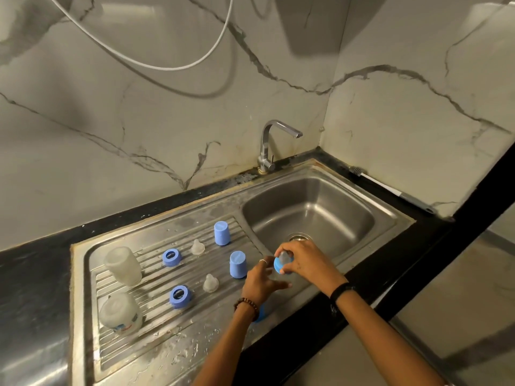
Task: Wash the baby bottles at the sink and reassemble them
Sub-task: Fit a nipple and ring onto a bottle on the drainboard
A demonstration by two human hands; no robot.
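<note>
Assembly work centres on one blue collar ring [279, 265] with a clear silicone nipple [284, 257] seated in it, held above the front-left corner of the sink basin [320, 213]. The right hand [302, 263] grips this ring, fingers curled over its top and side. The left hand [259, 282] sits just beside it at the basin edge, fingers spread and relaxed, grasping nothing; a ring shows on one finger and a beaded bracelet on the wrist. A blue part [260, 313] lies partly hidden under the left wrist; its type cannot be determined.

On the ribbed drainboard [156, 338], the remaining parts stand apart from one another:
- two blue caps, one at the rear [221, 233] and one nearer the hands [238, 264];
- two loose nipples, rear [198, 247] and front [210, 283];
- two blue collar rings, rear [172, 257] and front [179, 296];
- two clear bottle bodies, inverted, rear [123, 266] and front [121, 313], at the left end.

A chrome tap [269, 146] stands behind the basin. A bottle brush [390, 188] lies on the dark counter along the right wall. A white cable [156, 65] hangs across the marble-pattern backsplash.
</note>
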